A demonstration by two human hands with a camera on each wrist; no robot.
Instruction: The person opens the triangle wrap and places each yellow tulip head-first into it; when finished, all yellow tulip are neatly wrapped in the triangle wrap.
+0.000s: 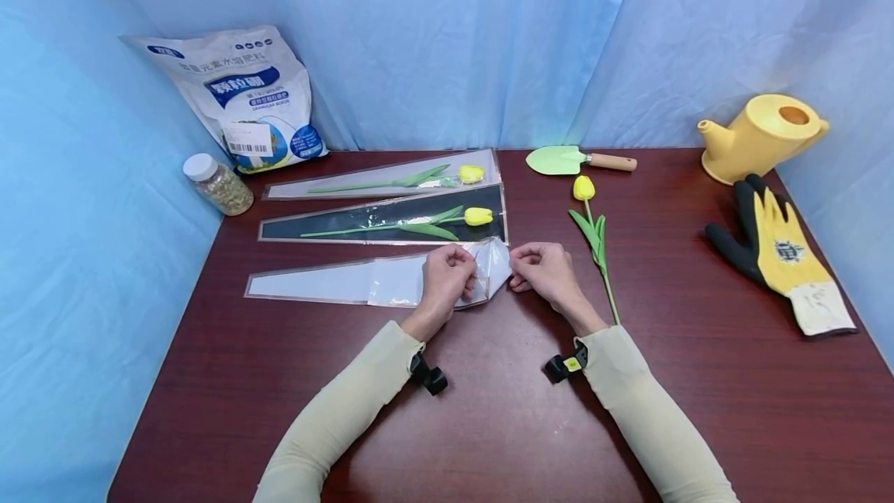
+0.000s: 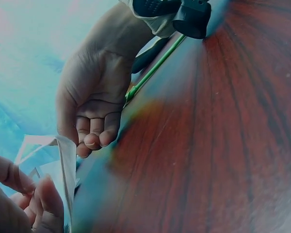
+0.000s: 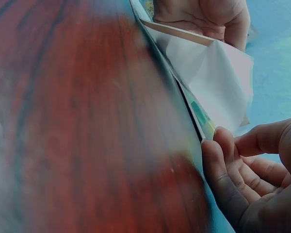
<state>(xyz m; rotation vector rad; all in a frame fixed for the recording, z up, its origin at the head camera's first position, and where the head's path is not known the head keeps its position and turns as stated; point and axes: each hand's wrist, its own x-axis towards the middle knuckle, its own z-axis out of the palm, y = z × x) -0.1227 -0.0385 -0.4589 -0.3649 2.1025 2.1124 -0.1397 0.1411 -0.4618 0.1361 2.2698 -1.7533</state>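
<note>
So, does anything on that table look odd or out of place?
Nothing looks spilled. The nearest white sleeve bends up at its wide end between the left hand and right hand, probably just from handling. One tulip lies loose beside the right hand, whereas the other two tulips are each paired with a flat sleeve.

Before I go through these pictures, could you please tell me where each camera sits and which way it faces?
Head: worn on the head, facing forward and down over the table; left hand, right hand and beige sleeves show.
Left wrist: worn there, facing that hand's work; left hand lower left, right hand above it.
Right wrist: worn there, facing that hand's work; right hand lower right, left hand at the top.
Shared: both wrist views show both hands and the white wrapper.
</note>
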